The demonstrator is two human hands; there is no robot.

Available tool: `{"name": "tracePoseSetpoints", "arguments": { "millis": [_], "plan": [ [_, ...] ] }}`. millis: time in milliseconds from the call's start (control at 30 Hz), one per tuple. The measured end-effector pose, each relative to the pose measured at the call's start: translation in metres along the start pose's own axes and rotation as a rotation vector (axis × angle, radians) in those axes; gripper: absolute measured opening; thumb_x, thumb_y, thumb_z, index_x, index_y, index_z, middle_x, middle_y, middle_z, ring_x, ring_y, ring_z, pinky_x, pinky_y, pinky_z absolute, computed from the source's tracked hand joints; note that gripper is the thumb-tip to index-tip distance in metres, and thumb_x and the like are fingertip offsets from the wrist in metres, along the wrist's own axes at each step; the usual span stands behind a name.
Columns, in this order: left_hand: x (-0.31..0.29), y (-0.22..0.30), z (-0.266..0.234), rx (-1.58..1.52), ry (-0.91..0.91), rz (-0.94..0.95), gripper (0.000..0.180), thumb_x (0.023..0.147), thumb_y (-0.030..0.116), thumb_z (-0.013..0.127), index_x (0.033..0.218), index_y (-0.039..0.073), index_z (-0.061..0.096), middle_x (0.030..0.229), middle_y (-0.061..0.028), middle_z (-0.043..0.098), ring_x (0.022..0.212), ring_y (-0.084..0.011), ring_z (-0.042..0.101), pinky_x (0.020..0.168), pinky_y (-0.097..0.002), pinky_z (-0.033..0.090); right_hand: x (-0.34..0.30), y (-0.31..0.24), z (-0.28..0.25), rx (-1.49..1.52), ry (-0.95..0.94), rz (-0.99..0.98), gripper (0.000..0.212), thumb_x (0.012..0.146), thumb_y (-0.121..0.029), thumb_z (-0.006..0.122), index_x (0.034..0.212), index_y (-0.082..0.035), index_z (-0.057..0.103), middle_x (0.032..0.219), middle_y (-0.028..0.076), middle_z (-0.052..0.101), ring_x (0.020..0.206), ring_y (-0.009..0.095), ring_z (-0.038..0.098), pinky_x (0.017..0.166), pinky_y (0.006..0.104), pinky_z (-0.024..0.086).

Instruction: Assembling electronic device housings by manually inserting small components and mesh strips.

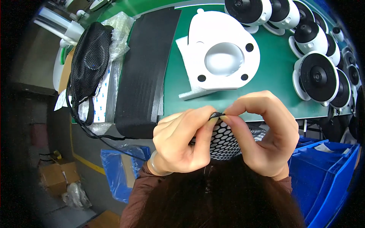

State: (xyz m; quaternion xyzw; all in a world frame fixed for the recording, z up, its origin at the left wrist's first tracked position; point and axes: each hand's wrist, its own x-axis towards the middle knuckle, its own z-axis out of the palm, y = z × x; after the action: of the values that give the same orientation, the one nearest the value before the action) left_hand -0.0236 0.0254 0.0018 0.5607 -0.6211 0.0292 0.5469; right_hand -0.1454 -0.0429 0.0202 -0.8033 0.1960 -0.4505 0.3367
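Close to the table's front edge, my left hand (182, 140) pinches the top edge of a flexible black sheet with rows of white round spots (224, 142). My right hand (268, 131) closes thumb and forefinger on the same dark edge, its fingertips almost touching the left ones. Whether a small piece sits between those fingertips is hidden. Just beyond lies a white rounded housing (216, 30) with a large round recess (224, 59). Three black round pads (249, 47) are on its face. A pale foam sheet (186, 60) lies under it.
A long black mat (142, 68) covers the table's left part, beside a black mesh pouch (91, 57) and bubble wrap (121, 32). Several white-and-black round devices (318, 76) crowd the right side. Blue bins (323, 174) stand below right; a cardboard box (59, 176) sits on the floor.
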Motion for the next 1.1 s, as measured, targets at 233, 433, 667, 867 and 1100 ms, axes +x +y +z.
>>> {"name": "tracePoseSetpoints", "arguments": {
  "millis": [233, 433, 667, 867, 1100],
  "plan": [
    [0.001, 0.000, 0.000, 0.007, 0.031, -0.022, 0.016, 0.060, -0.012, 0.053, 0.074, -0.005, 0.052, 0.057, -0.0116, 0.052, 0.044, -0.0221, 0.051, 0.044, -0.0232, 0.041, -0.001, -0.003, 0.008, -0.274, 0.105, -0.198, 0.020, 0.056, 0.008, 0.059, 0.072, 0.000, 0.053, 0.070, 0.010, 0.057, 0.062, 0.021, 0.055, 0.065, 0.0298, 0.044],
    [-0.012, -0.017, -0.005, -0.145, 0.145, -0.366, 0.005, 0.070, -0.005, 0.051, 0.075, -0.005, 0.050, 0.059, -0.0073, 0.051, 0.047, -0.0126, 0.047, 0.046, -0.0209, 0.036, 0.004, -0.008, 0.009, -0.211, 0.057, -0.228, 0.020, 0.054, 0.008, 0.059, 0.070, -0.001, 0.053, 0.071, 0.010, 0.058, 0.066, 0.023, 0.055, 0.065, 0.0307, 0.044],
    [0.005, -0.033, 0.000, -0.298, 0.087, -0.185, 0.005, 0.070, -0.001, 0.051, 0.074, -0.002, 0.053, 0.110, -0.0216, 0.043, 0.089, -0.0218, 0.045, 0.075, -0.0303, 0.037, 0.053, 0.008, -0.002, -0.314, 0.092, -0.168, 0.005, 0.064, -0.002, 0.057, 0.067, 0.002, 0.055, 0.099, 0.019, 0.054, 0.090, 0.021, 0.052, 0.079, 0.0299, 0.038],
    [0.013, -0.043, 0.008, -0.279, 0.041, -0.137, 0.008, 0.071, -0.002, 0.051, 0.079, -0.003, 0.053, 0.097, -0.0167, 0.053, 0.085, -0.0235, 0.046, 0.072, -0.0281, 0.037, 0.061, 0.014, 0.008, -0.342, 0.038, -0.120, 0.007, 0.063, -0.002, 0.058, 0.069, 0.001, 0.057, 0.099, 0.016, 0.055, 0.089, 0.021, 0.052, 0.079, 0.0281, 0.038],
    [0.019, -0.039, 0.012, -0.412, 0.072, -0.132, 0.009, 0.071, -0.003, 0.051, 0.079, -0.003, 0.052, 0.093, -0.0153, 0.053, 0.071, -0.0171, 0.049, 0.061, -0.0233, 0.040, 0.061, 0.009, 0.009, -0.293, 0.039, -0.065, 0.008, 0.066, 0.001, 0.058, 0.073, 0.002, 0.057, 0.093, 0.015, 0.056, 0.086, 0.019, 0.054, 0.073, 0.0258, 0.040]
  ]
}}
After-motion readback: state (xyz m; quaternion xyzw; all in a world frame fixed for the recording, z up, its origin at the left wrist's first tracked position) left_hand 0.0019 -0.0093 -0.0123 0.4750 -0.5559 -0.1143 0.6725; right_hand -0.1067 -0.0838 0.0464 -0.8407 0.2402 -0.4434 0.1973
